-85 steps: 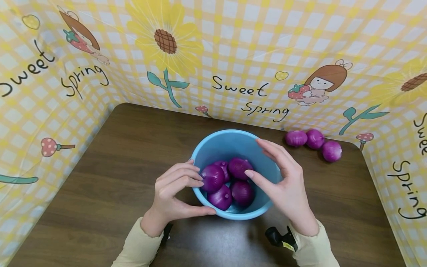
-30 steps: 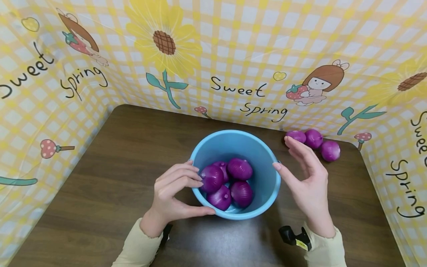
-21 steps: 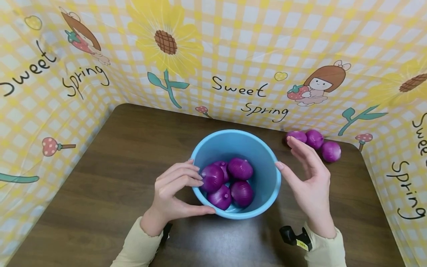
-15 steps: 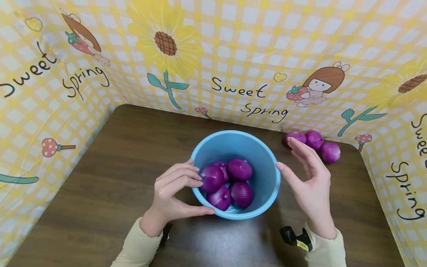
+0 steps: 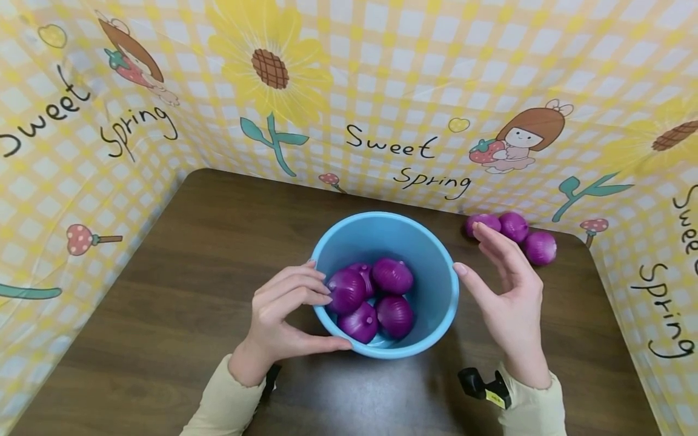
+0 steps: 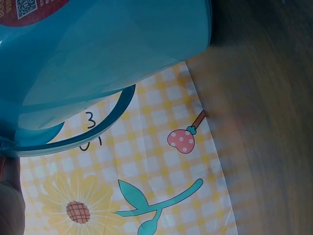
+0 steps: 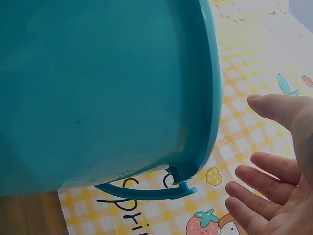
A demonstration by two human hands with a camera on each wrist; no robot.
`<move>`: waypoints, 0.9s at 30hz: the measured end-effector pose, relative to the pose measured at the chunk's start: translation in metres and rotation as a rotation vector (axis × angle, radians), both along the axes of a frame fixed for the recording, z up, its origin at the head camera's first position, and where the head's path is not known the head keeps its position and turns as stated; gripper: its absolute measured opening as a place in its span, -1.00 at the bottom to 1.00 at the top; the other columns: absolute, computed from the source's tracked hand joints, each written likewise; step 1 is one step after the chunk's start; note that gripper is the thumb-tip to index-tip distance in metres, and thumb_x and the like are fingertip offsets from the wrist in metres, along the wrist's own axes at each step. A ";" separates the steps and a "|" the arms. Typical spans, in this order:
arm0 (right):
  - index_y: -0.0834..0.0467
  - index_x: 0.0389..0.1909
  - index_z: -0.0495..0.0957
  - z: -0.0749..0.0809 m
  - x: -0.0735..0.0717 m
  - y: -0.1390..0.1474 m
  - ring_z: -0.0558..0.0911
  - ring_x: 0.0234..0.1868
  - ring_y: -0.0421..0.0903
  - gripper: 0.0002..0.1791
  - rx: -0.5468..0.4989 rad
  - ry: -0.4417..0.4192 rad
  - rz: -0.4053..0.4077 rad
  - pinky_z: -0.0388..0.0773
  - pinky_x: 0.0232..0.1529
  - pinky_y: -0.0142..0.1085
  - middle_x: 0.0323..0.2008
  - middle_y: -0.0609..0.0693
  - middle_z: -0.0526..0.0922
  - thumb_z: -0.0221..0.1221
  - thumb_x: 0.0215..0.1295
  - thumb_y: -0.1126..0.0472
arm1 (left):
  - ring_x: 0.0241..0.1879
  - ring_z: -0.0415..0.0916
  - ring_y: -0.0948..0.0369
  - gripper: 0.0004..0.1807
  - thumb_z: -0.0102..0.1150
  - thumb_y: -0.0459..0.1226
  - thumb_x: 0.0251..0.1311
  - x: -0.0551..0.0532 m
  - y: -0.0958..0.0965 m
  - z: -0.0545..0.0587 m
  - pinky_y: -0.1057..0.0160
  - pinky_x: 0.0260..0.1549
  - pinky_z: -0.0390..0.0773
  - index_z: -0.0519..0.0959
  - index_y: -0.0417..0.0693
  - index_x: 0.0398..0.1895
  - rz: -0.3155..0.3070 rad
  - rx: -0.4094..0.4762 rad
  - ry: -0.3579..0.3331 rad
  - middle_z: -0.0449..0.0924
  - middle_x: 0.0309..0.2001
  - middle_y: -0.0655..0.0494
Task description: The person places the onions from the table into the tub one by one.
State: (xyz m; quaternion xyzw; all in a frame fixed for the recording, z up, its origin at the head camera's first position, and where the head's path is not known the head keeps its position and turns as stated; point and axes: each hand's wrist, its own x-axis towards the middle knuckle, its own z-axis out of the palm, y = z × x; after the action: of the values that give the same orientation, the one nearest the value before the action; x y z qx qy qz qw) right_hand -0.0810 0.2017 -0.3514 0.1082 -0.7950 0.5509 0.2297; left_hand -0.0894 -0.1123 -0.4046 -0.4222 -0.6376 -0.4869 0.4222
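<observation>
A light blue bucket (image 5: 382, 223) stands mid-table in the head view, with several purple onions (image 5: 395, 316) lying inside. My left hand (image 5: 286, 309) holds its left rim, fingers hooked over the edge and thumb along the near side. In the left wrist view the bucket's side (image 6: 122, 54) fills the top, and only a sliver of that hand shows at lower left. Off the right rim is my right hand (image 5: 509, 297), thumb and fingers spread, holding nothing. The right wrist view shows this hand (image 7: 279, 181) apart from the bucket's rim (image 7: 212, 98).
Three more purple onions (image 5: 514, 227) lie at the table's back right corner, one partly behind the right fingertips. The bucket's blue handle (image 7: 146, 192) hangs along its far side. Yellow checked cloth (image 5: 382, 72) walls the dark wooden table (image 5: 229, 218) on three sides.
Since the oldest frame, my right hand has moved from over the bucket's right side to outside its rim, on the right. My left hand, the bucket and the onions have stayed put.
</observation>
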 end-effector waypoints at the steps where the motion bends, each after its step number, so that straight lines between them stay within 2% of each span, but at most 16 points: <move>1: 0.20 0.33 0.52 0.000 0.000 0.000 0.54 0.25 0.04 -0.25 0.001 0.001 0.001 0.48 0.31 -0.25 0.24 0.10 0.58 0.39 0.07 0.63 | -0.32 0.63 -0.05 -0.38 0.67 0.13 -0.20 0.000 0.000 0.000 -0.15 0.05 0.65 0.64 -0.25 -0.49 0.000 0.000 0.001 0.66 -0.43 -0.08; 7: 0.21 0.33 0.52 -0.001 0.001 0.002 0.54 0.25 0.05 -0.26 0.001 0.018 0.000 0.48 0.30 -0.26 0.24 0.14 0.57 0.39 0.07 0.63 | -0.33 0.63 -0.05 -0.39 0.67 0.13 -0.19 0.001 -0.001 0.001 -0.14 0.05 0.65 0.64 -0.24 -0.49 0.006 0.006 0.005 0.66 -0.43 -0.08; 27: 0.19 0.32 0.54 -0.004 -0.004 0.015 0.55 0.25 -0.04 -0.30 0.024 -0.001 -0.092 0.49 0.28 -0.30 0.24 0.10 0.58 0.42 0.11 0.54 | -0.32 0.63 -0.05 -0.38 0.67 0.14 -0.20 0.000 0.000 0.000 -0.14 0.06 0.65 0.65 -0.23 -0.49 0.001 0.008 0.001 0.67 -0.44 -0.08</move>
State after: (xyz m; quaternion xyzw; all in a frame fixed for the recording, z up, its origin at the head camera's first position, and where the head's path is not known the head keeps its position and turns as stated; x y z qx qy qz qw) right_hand -0.0853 0.2164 -0.3554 0.0740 -0.8057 0.5304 0.2531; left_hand -0.0896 -0.1121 -0.4046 -0.4207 -0.6355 -0.4890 0.4244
